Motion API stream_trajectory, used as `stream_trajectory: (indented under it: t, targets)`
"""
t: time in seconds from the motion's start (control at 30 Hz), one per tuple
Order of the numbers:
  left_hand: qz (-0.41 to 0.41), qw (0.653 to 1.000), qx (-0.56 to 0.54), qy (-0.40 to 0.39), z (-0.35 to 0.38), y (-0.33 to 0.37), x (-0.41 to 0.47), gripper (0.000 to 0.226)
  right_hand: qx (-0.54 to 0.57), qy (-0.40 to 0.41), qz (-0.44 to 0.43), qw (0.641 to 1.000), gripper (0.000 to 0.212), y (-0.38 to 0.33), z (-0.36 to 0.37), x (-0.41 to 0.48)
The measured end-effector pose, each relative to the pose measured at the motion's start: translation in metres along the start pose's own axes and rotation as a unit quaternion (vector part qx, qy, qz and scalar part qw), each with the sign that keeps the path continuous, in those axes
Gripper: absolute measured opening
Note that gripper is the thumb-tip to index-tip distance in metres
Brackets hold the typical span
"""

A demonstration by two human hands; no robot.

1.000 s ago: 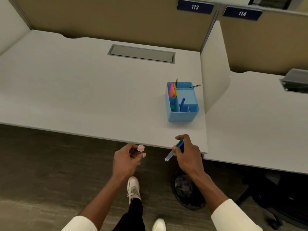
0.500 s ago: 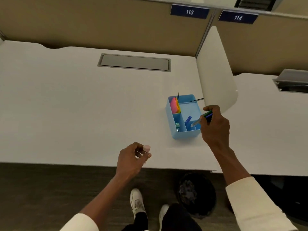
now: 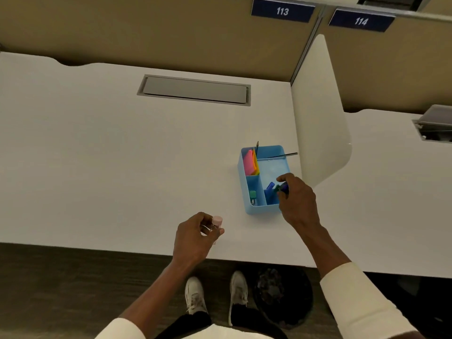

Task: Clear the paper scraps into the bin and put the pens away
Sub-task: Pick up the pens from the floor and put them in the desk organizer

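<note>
From the head view, the right hand (image 3: 297, 201) is pinched round a small bunch of pens (image 3: 281, 188) — green and blue ends showing — right over the near right compartment of the blue organiser (image 3: 247, 189), which sits toward the right edge of the surface (image 3: 97, 155). The left hand (image 3: 193, 237) is curled round a small clear item with a pink cap (image 3: 217, 220), just inside the near edge. The pens look light, stiff and smooth, so they could slip past one another; a pinch near the middle of the barrels would keep them together, I'd say. The bin (image 3: 283, 297) stands on the floor below the near edge, dark stuff inside — I cannot tell if it is paper. I see no scraps on the surface.
</note>
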State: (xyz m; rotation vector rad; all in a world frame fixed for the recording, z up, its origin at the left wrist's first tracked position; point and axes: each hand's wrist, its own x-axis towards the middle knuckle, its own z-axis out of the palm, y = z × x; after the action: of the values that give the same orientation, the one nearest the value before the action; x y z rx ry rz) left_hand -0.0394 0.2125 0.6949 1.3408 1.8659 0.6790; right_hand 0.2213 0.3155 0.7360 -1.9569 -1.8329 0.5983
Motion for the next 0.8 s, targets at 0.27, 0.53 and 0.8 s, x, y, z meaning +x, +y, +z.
stream_trajectory:
  t: [0.27,0.53,0.8]
  targets:
    - [0.016,1.0,-0.006,-0.015,0.027,0.026,0.001,0.03,0.069,0.087,-0.09,0.99,0.039,-0.014,0.003,-0.047]
    - [0.075,0.996,-0.035,-0.016,0.049,0.038,-0.008,0.031,0.207,0.003,0.063,0.976,0.038,-0.023,0.037,-0.096]
    - [0.107,0.993,-0.028,-0.04,0.058,0.046,-0.014,0.027,0.204,-0.034,0.082,0.975,0.028,-0.01,0.032,-0.095]
